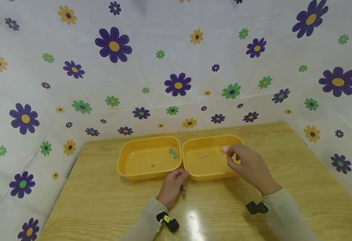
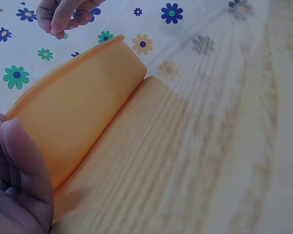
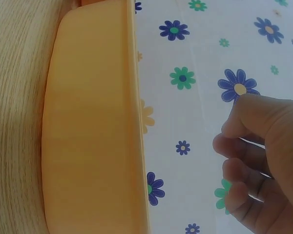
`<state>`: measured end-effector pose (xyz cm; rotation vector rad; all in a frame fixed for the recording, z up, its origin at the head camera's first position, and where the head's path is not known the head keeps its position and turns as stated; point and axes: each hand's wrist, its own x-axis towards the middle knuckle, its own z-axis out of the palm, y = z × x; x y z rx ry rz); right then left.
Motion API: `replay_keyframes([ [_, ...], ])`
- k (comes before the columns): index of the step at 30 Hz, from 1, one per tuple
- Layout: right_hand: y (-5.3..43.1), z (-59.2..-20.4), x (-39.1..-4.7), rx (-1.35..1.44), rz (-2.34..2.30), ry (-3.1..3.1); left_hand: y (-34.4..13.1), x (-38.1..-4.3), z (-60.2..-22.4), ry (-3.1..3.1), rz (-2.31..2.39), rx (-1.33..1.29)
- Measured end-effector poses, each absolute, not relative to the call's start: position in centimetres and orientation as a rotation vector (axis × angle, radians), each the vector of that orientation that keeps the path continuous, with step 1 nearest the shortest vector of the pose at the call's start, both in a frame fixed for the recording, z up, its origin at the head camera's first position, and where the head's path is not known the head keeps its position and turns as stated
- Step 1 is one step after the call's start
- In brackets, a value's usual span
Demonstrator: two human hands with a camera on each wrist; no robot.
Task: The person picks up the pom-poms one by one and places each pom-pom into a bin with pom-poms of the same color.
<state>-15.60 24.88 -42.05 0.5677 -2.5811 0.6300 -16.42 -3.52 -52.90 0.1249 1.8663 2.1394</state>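
Two yellow plastic trays stand side by side on the table. My left hand (image 1: 172,188) pinches the rim of the right tray (image 1: 213,175) at its near left corner; in the left wrist view the thumb (image 2: 22,151) lies against the outer wall. Over that tray's right end hovers my right hand (image 1: 252,165), fingers loosely curled, with nothing visible between them. Beside its fingertips shows a larger pink piece (image 1: 224,149). Small pink balls (image 1: 204,156) lie in the right tray. In the left tray (image 1: 124,169) are several small blue-green balls (image 1: 174,156).
The wood-grain table (image 1: 97,201) extends in front of the trays and to both sides. Behind it hangs a white sheet with printed flowers (image 1: 145,67). Both wrists carry a small black device (image 1: 257,207) over the pale sleeves.
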Motion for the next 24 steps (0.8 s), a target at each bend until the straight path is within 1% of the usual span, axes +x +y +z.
replay_keyframes([
  [11, 25.0, -42.2, -15.2, 0.547, 0.643, -2.635, -3.3, -16.3, -52.9, 1.854, 2.146, 0.125],
  [24, 24.9, -43.6, -17.1, 0.549, 0.731, -2.71, -3.3, -16.5, -52.7, 1.846, 2.177, 0.123],
])
